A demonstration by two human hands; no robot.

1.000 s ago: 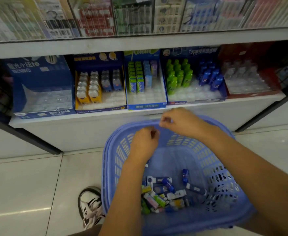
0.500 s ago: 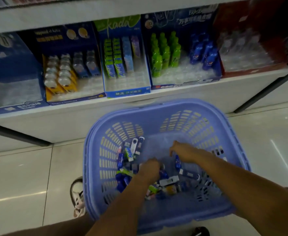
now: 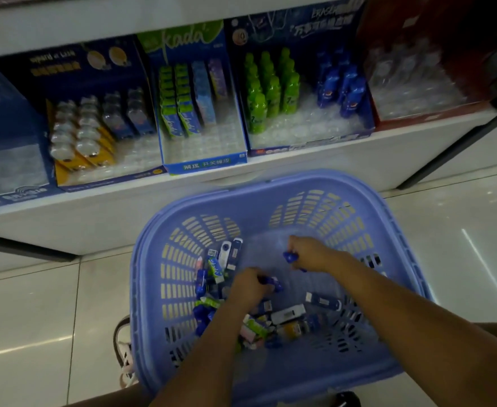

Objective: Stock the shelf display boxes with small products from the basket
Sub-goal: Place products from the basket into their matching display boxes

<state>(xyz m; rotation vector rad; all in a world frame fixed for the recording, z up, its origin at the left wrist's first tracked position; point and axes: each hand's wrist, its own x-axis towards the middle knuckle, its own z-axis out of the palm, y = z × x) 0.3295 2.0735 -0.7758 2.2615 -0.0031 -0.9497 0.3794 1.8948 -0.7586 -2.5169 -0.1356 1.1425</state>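
Observation:
A blue plastic basket (image 3: 150, 259) stands on the floor below the shelf, with several small blue, white and green products (image 3: 288, 314) heaped in its bottom. Both hands are inside it. My left hand (image 3: 248, 286) is closed on a small blue product (image 3: 272, 281) above the heap. My right hand (image 3: 311, 254) pinches another small blue product (image 3: 290, 257) a little higher, toward the far wall. On the shelf stand display boxes: one with yellow-backed packs (image 3: 94, 127), a green-and-blue "kada" box (image 3: 203, 160), and a blue box with green and blue bottles (image 3: 306, 133).
A blue display box (image 3: 9, 160) sits at the shelf's left end and a red one (image 3: 429, 113) at the right. The white shelf edge (image 3: 94, 207) overhangs the tiled floor (image 3: 35, 318). A shoe (image 3: 123, 348) shows left of the basket.
The hands dropped from the basket's far rim into the basket. Each has closed on a small blue product and lifted slightly. The camera tilted down.

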